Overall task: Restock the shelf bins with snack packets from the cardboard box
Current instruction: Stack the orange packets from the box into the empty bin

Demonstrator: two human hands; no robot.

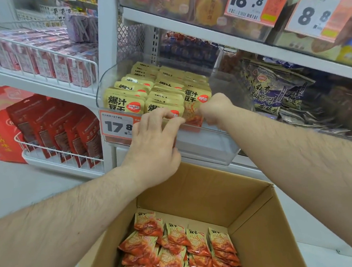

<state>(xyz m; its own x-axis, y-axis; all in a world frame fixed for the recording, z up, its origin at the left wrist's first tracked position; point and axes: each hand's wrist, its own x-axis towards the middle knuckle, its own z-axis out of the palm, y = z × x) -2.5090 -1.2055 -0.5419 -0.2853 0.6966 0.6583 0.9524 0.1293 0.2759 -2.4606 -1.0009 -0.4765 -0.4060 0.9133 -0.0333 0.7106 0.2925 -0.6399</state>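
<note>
Cardboard, plain brown, makes up the open box (pixel 249 211) below our arms; its flaps stand up and its floor is partly covered with rows of snack packets (pixel 175 250), each yellow at the top and orange-red below. Above the box, on the white shelf (pixel 184 20), sits the clear plastic bin (pixel 209 145), tilted toward us, with a price tag (pixel 116 125) reading 17.8 clipped to its front left. We see the bin's left and middle filled with upright yellow packets (pixel 125 101) bearing bold black characters and a red round logo, stacked in rows toward the back; the right part of the bin shows its bare clear floor.

Our left hand (pixel 151 147) reaches over the bin's front edge, its fingers (pixel 165 115) spread and bent, the tips resting on the front packet of the middle row. Our right hand (pixel 217 107) is inside the bin just beside it, curled into a tight grip that pinches one packet (pixel 192 111) by its side, holding it upright against the right-hand row. The two hands are close, nearly touching across that packet. We cannot tell whether the left fingers actually clasp a packet or only press on it.
</note>
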